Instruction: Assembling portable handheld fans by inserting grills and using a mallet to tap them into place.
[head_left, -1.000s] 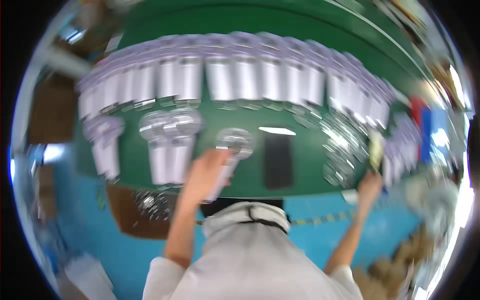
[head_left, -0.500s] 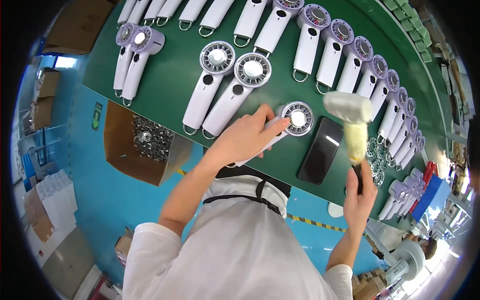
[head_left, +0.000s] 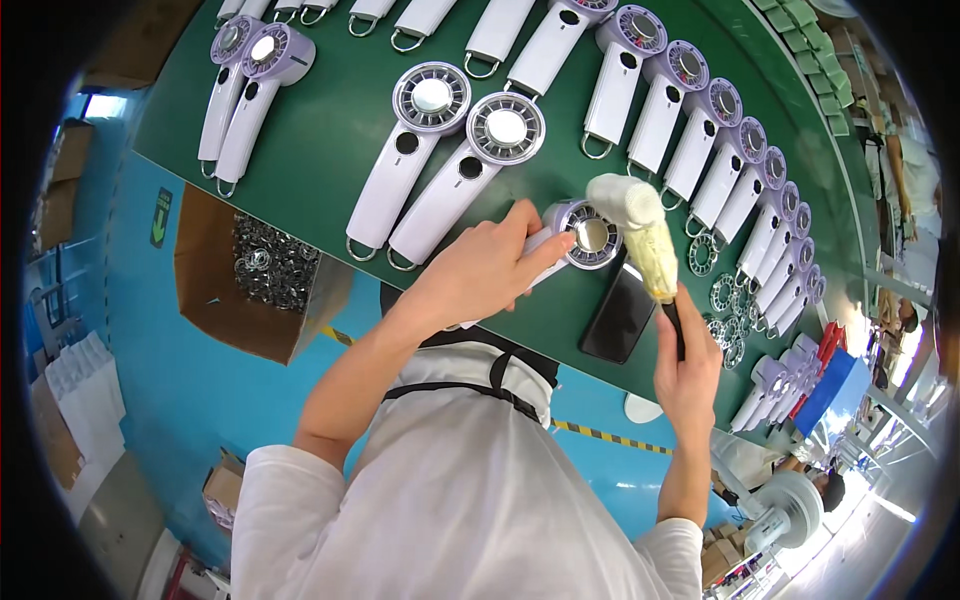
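Note:
My left hand [head_left: 478, 268] is closed around the handle of a lilac-and-white handheld fan [head_left: 592, 237], its thumb reaching to the rim of the fan's head. The fan head has a silvery ring of slots and a shiny round centre. Gripped by its dark handle in my right hand [head_left: 690, 365] is a mallet [head_left: 650, 250], with a pale wrapped head and yellowish wrapping below. The mallet head overlaps the upper right edge of the fan head; whether they touch I cannot tell. Two similar fans [head_left: 378, 190] lie just left of the held one.
A black phone [head_left: 622, 318] lies beside the held fan, near the table edge. Several chrome rings [head_left: 722, 292] are scattered to the right. Rows of fans [head_left: 655, 125] line the green table [head_left: 300, 180]. Below its left edge stands a cardboard box [head_left: 205, 270] of metal loops.
The mallet has swung left, from above the phone to the held fan's head. My left hand keeps its grip on the fan. The whole view has shifted slightly.

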